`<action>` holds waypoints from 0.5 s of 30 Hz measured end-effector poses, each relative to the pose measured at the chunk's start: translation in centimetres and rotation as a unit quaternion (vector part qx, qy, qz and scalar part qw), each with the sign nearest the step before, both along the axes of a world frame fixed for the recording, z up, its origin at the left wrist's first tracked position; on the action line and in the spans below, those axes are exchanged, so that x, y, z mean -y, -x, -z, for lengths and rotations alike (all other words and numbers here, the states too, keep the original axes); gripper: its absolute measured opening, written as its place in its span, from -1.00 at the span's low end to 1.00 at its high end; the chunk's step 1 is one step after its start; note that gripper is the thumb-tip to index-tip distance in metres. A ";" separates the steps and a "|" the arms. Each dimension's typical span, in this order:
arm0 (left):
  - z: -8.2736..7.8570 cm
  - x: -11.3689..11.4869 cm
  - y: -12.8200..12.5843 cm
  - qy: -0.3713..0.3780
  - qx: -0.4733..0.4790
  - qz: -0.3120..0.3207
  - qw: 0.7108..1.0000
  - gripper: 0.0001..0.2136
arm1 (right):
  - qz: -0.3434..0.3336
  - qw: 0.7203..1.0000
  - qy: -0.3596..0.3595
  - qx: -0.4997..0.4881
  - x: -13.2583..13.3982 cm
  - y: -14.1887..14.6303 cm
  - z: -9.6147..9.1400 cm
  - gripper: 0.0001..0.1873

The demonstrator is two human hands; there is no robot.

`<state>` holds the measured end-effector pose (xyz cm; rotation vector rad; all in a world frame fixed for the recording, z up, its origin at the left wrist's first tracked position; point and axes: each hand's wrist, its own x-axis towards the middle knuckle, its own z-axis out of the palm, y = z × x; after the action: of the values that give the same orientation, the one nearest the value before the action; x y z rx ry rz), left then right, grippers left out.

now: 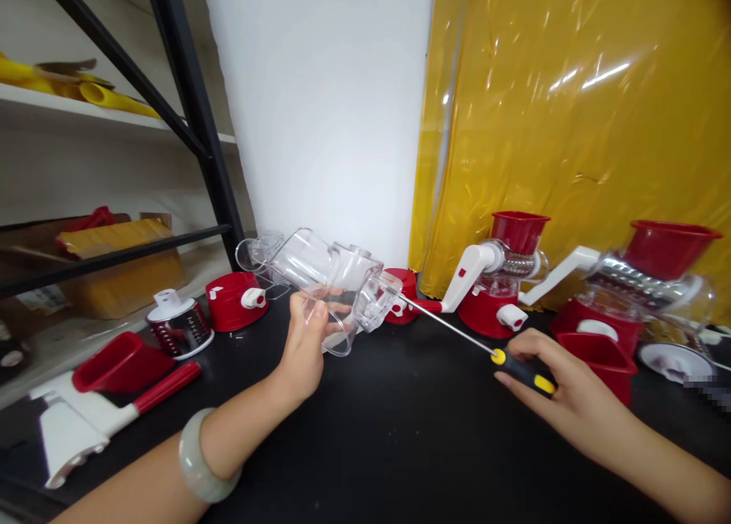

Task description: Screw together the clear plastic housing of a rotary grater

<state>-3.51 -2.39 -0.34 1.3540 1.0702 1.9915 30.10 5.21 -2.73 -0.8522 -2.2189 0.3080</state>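
Observation:
My left hand (308, 333) is closed around a clear plastic grater body (308, 257), holding it tilted above the black table (394, 440). In my right hand (553, 372) is a screwdriver (522, 373) with a black and yellow handle and a long metal shaft. Its tip meets the clear end of the grater body facing right; the exact contact point is too small to make out. Behind the grater body stands a red base (403, 280), partly hidden by it.
To the left lie a red base (231, 301), a drum blade (180, 327), a red hopper (122, 360) and a white part with a red handle (168, 387). Two assembled rotary graters (502, 280) stand right. A black-framed shelf (194, 90) rises at left, yellow wrapping (571, 128) behind.

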 end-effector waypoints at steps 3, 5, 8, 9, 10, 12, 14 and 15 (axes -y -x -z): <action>0.0 0.0 0.0 -0.001 0.000 -0.001 1.000 -0.60 | -0.022 0.992 0.125 0.012 0.9 0.1 -0.7 -0.73; 0.0 0.0 0.0 0.000 0.000 -0.004 1.000 -0.60 | -0.041 0.983 0.178 0.025 1.6 0.2 -1.4 -0.64; -0.3 0.0 0.0 0.001 0.004 -0.011 1.000 -0.60 | -0.032 0.986 0.160 0.038 2.1 0.4 -1.8 -0.63; -0.3 0.1 0.0 0.000 0.007 -0.013 1.000 -0.60 | -0.029 0.988 0.144 0.040 2.1 0.5 -1.7 -0.67; -0.4 0.1 0.0 -0.003 0.008 -0.016 1.000 -0.59 | -0.028 0.990 0.129 0.040 1.9 0.5 -1.5 -0.72; -0.5 0.2 0.0 -0.008 0.000 -0.022 1.000 -0.59 | -0.032 0.995 0.092 0.037 1.5 0.4 -0.9 -0.78; -0.4 0.2 0.0 -0.007 -0.016 -0.024 1.000 -0.61 | -0.026 0.998 0.045 0.033 1.1 0.4 -0.4 -0.81; -0.3 0.2 0.0 -0.005 -0.023 -0.024 0.999 -0.62 | -0.021 0.999 0.023 0.031 0.9 0.4 -0.3 -0.82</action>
<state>-3.53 -2.63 -0.05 1.3989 1.1237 2.0113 29.72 4.28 -2.47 -0.8518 -2.2975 0.3579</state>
